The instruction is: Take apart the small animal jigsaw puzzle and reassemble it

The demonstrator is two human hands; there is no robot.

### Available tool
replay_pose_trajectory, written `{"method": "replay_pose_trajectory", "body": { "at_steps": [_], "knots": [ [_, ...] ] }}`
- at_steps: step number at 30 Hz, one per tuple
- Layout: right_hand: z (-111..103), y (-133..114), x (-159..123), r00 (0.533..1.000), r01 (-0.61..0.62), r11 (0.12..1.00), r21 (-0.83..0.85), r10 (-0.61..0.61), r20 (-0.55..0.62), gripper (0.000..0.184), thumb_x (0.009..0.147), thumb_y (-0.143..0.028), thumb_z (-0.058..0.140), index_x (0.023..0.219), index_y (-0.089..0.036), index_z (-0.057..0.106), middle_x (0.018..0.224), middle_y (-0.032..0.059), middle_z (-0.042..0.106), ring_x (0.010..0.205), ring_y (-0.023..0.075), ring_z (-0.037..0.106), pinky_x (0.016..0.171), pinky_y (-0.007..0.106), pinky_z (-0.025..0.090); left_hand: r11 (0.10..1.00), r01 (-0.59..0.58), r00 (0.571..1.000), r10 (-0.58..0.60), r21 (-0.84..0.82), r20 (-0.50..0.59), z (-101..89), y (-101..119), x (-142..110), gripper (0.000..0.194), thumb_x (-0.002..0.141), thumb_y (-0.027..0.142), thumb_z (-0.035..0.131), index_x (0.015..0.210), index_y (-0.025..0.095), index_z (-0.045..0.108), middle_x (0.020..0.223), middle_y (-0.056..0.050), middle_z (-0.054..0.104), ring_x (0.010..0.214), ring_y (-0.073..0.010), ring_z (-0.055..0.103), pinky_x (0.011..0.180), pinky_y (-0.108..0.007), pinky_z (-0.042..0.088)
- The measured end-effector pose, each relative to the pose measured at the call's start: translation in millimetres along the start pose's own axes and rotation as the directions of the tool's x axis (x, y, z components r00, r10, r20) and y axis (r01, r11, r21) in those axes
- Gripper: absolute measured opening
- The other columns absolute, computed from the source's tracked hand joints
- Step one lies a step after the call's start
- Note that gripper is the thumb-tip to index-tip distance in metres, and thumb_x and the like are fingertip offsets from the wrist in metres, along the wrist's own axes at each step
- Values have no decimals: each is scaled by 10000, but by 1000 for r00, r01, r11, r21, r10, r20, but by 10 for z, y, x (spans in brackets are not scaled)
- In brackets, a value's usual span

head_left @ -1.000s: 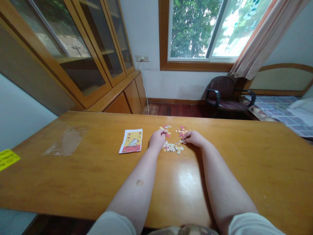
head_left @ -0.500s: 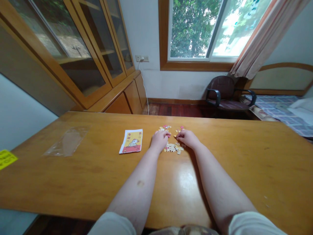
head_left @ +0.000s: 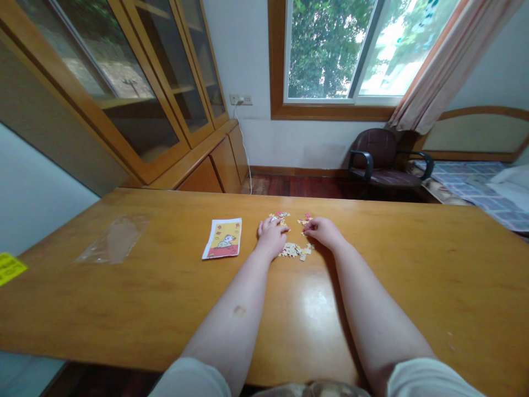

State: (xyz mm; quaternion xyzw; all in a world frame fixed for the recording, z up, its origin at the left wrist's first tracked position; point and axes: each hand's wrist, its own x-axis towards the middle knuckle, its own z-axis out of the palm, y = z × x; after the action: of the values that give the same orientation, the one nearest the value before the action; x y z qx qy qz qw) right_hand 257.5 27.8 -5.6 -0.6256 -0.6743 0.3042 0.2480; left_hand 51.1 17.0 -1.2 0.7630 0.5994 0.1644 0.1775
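Loose jigsaw puzzle pieces lie on the table in small groups around both hands. My left hand (head_left: 271, 236) rests palm down with its fingers spread, touching the yellow and pink pieces (head_left: 282, 214) at the upper left. My right hand (head_left: 324, 232) has its fingertips pinched together at a small yellow puzzle piece (head_left: 303, 234), partly hidden by the fingers. Just beyond those fingertips are more yellow and pink pieces (head_left: 307, 216). Nearer to me, between the wrists, sits a pile of grey-backed pieces (head_left: 292, 250).
Left of my left arm lies a picture card (head_left: 223, 238) with a white animal on yellow and red. A clear plastic bag (head_left: 119, 238) is farther left, and a yellow label (head_left: 11, 268) marks the table's left edge. Beyond the table stands an armchair (head_left: 376, 154).
My left hand has let go of a pink piece, spread its fingers and shifted slightly over the upper left group. My right hand has moved a little to the right, still pinched.
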Motion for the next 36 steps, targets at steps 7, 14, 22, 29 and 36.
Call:
{"method": "replay_pose_trajectory", "body": {
  "at_steps": [7, 14, 22, 29, 36],
  "knots": [
    [-131, 96, -48, 997, -29, 988, 153, 19, 70, 211, 580, -276, 761, 689, -175, 611, 623, -28, 579, 591, 115, 506, 571, 235, 389, 999, 23, 997, -26, -40, -78, 0, -24, 13, 350, 810, 179, 503, 1032, 311, 739, 1321, 2, 604, 1342, -257, 385, 1164, -490, 230],
    [-147, 86, -58, 991, -64, 995, 79, 54, 121, 218, 548, -220, 769, 693, -176, 612, 605, -48, 573, 582, 113, 513, 565, 232, 388, 994, -7, 985, -12, -111, -173, 45, -95, 55, 327, 799, 147, 513, 982, 271, 753, 1233, -29, 655, 1259, -265, 461, 1111, -466, 331],
    [-229, 110, -61, 986, -146, 985, -89, 137, -94, 155, 653, -312, 764, 707, -186, 692, 738, 33, 692, 686, 164, 604, 632, 263, 419, 979, -46, 968, -6, -200, -252, -7, -85, 53, 340, 774, 109, 500, 965, 240, 749, 1193, -37, 669, 1211, -245, 505, 1098, -439, 368],
    [-216, 89, -86, 991, -127, 985, -117, 120, -63, 141, 734, -310, 696, 773, -183, 744, 729, 33, 709, 683, 163, 617, 629, 253, 423, 969, -57, 958, -15, -241, -285, -24, -89, 47, 348, 759, 100, 481, 943, 233, 745, 1164, -35, 678, 1187, -232, 523, 1083, -417, 383],
    [-213, 62, -69, 989, -118, 986, -115, 107, -99, 113, 716, -291, 714, 733, -179, 721, 718, 27, 692, 667, 153, 594, 612, 244, 403, 964, -48, 958, -30, -260, -285, -30, -86, 43, 342, 759, 100, 483, 936, 235, 743, 1158, -28, 682, 1187, -228, 521, 1083, -406, 378]
  ]
}}
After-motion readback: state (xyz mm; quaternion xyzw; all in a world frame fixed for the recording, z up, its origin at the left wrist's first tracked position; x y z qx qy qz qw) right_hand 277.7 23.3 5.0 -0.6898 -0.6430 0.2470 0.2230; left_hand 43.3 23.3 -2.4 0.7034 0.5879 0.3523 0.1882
